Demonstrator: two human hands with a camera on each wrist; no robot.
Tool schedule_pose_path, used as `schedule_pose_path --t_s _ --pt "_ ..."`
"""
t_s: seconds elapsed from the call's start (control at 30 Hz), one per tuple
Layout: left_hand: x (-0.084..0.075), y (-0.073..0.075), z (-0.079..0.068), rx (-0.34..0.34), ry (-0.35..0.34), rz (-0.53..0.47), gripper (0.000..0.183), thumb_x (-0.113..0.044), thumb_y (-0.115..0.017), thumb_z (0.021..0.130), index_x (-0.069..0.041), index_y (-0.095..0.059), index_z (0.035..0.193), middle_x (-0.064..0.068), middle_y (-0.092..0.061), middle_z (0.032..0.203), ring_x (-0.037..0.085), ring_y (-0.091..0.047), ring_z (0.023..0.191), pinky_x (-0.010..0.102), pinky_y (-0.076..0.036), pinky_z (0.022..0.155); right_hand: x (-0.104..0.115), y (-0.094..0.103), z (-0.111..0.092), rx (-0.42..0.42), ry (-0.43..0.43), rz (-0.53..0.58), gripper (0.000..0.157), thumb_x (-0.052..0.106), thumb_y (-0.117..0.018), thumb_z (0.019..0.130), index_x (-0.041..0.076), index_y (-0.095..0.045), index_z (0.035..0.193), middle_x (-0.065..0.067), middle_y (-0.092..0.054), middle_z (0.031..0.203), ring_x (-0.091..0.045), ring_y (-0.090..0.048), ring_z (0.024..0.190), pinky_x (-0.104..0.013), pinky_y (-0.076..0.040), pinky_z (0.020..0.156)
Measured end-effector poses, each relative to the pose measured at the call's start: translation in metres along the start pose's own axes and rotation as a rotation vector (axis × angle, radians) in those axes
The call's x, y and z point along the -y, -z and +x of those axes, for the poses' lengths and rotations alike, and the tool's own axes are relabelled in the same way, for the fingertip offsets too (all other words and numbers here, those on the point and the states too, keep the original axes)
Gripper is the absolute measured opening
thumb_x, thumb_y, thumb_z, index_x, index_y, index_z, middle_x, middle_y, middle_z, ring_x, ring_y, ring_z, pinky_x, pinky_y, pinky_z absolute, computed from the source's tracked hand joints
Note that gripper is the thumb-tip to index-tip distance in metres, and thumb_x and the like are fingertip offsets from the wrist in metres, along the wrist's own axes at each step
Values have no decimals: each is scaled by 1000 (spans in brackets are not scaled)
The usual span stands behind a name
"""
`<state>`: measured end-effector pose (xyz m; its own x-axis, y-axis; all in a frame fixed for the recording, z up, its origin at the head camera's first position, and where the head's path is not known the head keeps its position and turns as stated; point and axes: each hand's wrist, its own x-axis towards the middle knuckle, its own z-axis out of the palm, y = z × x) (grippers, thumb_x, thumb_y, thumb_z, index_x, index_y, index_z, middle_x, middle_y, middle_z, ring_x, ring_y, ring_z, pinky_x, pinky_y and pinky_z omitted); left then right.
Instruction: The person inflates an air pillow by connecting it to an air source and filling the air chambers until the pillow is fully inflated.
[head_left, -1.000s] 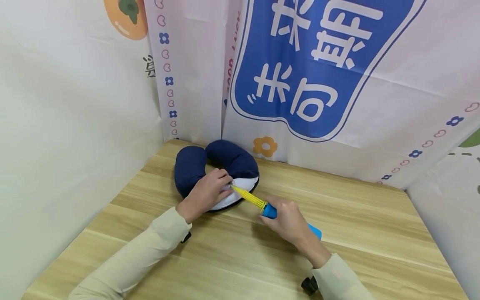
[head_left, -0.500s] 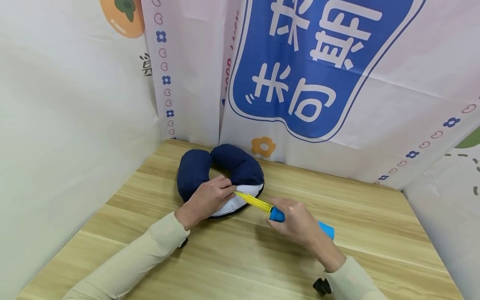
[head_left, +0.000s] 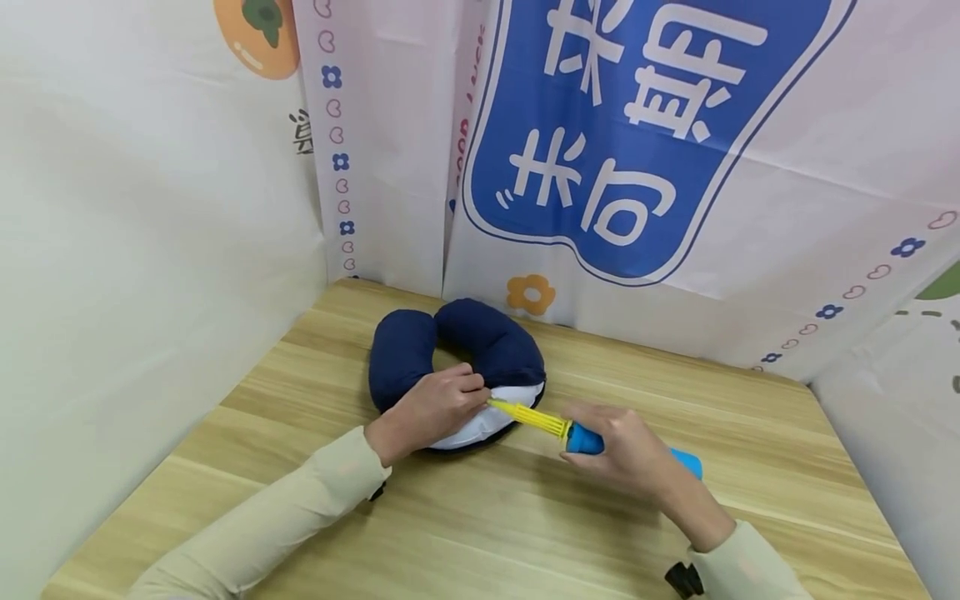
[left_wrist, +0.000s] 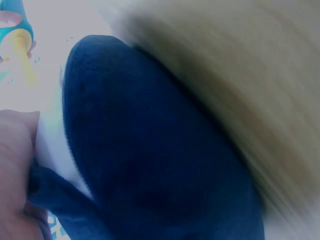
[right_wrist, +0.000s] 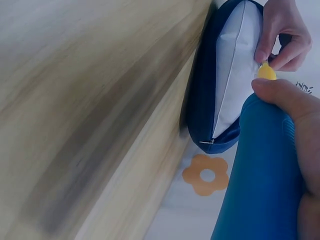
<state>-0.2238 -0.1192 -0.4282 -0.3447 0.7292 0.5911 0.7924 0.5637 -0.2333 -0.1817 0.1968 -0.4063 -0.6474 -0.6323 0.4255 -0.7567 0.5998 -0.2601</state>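
Note:
A navy U-shaped neck pillow (head_left: 408, 354) lies on the table, its cover unzipped along the near side so a white inflatable lining (head_left: 468, 432) shows. My left hand (head_left: 438, 408) is at that opening; in the right wrist view its thumb and finger pinch at the lining, right by the pump's tip. My right hand (head_left: 622, 442) grips the blue body of a hand air pump (right_wrist: 265, 175). The yellow nozzle (head_left: 540, 421) points left, its tip meeting the left fingertips. The join at the tip is covered by fingers. A zip pull (right_wrist: 207, 142) hangs at the cover's end.
The wood-grain table (head_left: 525, 525) runs back to a printed cloth wall (head_left: 397, 150) with a large blue sign panel (head_left: 540, 208). A plain white wall (head_left: 150, 208) stands to the left, and another cloth wall borders the right side.
The pillow, both hands and the pump have shifted right and slightly toward me. The nozzle tip stays at the left fingers, and the right hand keeps its grip on the pump.

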Motion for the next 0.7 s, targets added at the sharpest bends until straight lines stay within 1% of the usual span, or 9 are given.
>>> schedule_pose_path --t_s 0.1,0.23,0.7 --pt "-2 -1 1 -4 -8 -3 5 -17 -80 95 -13 -81 98 -3 -70 88 12 -56 79 20 -54 73 -2 3 -3 0 14 -5 47 19 -95 78 8 -77 120 -11 -81 112 -13 -76 86 -20 -62 70" --pt "-5 -1 4 -7 5 -29 4 -17 -80 96 -14 -81 97 -4 -70 87 11 -57 78 20 -53 72 -4 7 -7 -8 33 2 45 19 -96 77 8 -77 117 -8 -81 107 -11 -75 84 -19 -62 70" --pt "-15 0 10 -9 -29 -32 4 -15 -81 94 -13 -81 98 -3 -68 87 11 -56 78 21 -52 70 -12 15 -19 -18 76 5 47 15 -98 73 6 -77 114 -7 -82 104 -16 -78 86 -19 -62 69"
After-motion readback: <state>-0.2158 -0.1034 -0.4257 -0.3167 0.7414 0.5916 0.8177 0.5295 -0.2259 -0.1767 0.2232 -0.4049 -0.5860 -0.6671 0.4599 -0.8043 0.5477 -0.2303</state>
